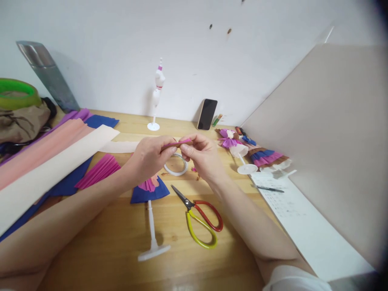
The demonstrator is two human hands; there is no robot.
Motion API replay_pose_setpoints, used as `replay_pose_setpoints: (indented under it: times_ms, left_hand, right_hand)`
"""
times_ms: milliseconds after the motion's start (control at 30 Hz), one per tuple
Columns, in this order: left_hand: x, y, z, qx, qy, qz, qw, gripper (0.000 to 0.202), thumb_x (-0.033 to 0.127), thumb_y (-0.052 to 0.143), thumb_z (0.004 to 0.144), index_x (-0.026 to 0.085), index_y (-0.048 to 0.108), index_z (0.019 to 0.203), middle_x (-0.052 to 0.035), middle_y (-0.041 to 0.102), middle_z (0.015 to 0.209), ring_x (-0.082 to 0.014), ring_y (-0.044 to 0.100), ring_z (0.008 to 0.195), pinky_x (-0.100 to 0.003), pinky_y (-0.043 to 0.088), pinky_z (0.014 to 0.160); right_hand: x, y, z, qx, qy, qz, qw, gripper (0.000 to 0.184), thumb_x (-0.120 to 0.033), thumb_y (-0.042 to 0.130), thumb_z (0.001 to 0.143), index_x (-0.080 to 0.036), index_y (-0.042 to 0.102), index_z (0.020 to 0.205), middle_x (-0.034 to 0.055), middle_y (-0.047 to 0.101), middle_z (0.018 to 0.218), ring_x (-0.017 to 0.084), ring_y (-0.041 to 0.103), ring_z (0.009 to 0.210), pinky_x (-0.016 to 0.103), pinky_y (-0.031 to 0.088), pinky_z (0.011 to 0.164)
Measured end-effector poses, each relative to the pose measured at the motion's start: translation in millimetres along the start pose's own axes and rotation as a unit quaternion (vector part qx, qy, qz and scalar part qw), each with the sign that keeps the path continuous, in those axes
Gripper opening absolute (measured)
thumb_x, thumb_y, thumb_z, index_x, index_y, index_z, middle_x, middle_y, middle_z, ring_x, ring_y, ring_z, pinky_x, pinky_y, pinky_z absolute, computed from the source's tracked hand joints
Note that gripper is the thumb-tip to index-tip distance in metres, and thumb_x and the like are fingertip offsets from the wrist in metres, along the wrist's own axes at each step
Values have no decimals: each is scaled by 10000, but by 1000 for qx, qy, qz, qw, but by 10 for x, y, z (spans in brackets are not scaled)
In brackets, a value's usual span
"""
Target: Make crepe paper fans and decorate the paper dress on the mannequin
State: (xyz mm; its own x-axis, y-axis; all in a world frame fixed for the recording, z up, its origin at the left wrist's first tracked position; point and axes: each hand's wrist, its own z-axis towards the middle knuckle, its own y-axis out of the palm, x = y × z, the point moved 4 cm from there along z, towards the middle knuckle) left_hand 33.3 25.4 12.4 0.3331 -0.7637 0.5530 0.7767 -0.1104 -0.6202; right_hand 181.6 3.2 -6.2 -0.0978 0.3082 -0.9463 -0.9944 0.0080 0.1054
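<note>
Pink-and-brown paper strip (182,143), pinched by the left hand (153,157) and right hand (203,155), thumbs close together, above mid-worktop (112,246). Likely light, soft, easily torn; best held lightly near the ends. Below: tape roll (175,173). Nearer: scissors (189,204), blue paper skirt (155,195) on a stand (152,224). Left: paper sheets (57,169). Far: phone (207,114).

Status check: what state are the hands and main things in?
Left hand, pinching the paper strip.
Right hand, pinching it too.
Scissors, lying, blades together.
White ring, lying flat, partly hidden.
Blue-skirted mannequin, lying down.
White mannequin, upright.
Phone, propped upright, screen dark.
Magenta paper, pleated.
Pen, lying on the white sheet.
</note>
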Motion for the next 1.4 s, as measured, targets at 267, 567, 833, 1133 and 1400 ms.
replay_pose_setpoints:
  times_ms: [267,567,833,1133,1400]
  left_hand:
    - [13,-21,28,-59,1,8,998,224,206,505,846,143,710,781,-7,669,676,-114,540,602,-211,394,562]
    - [21,-104,46,-95,-2,-19,995,251,215,488,832,148,730,817,37,550,579,-88,439,527,-212,331,512]
    - [104,-191,84,-114,-26,8,993,251,195,479,818,153,725,797,47,493,540,-93,407,515,-242,299,517]
    - [147,-224,70,-147,-73,-8,986,276,185,482,806,174,552,539,54,390,449,-90,342,450,-258,236,467]
    - [-28,-254,-228,-129,-79,48,987,216,208,491,831,161,657,700,47,498,544,-99,433,514,-229,310,508]
  right_hand:
    - [-71,-28,20,-54,-8,-50,997,234,-286,810,634,-179,638,751,-24,629,668,80,527,554,229,447,535]
    - [-141,29,-23,-50,-39,-85,994,212,-307,776,685,-177,621,751,-27,602,653,79,503,516,228,438,494]
    - [-224,72,-42,-53,-60,-86,993,271,-387,790,683,-187,620,751,-28,602,648,80,485,501,241,450,493]
    - [-131,77,-20,-52,1,-53,997,217,-313,784,648,-185,640,748,-35,591,607,84,478,485,238,418,461]
    - [-55,212,-91,-146,-14,-146,978,98,-234,680,711,-168,662,781,-12,607,661,99,508,555,252,419,537]
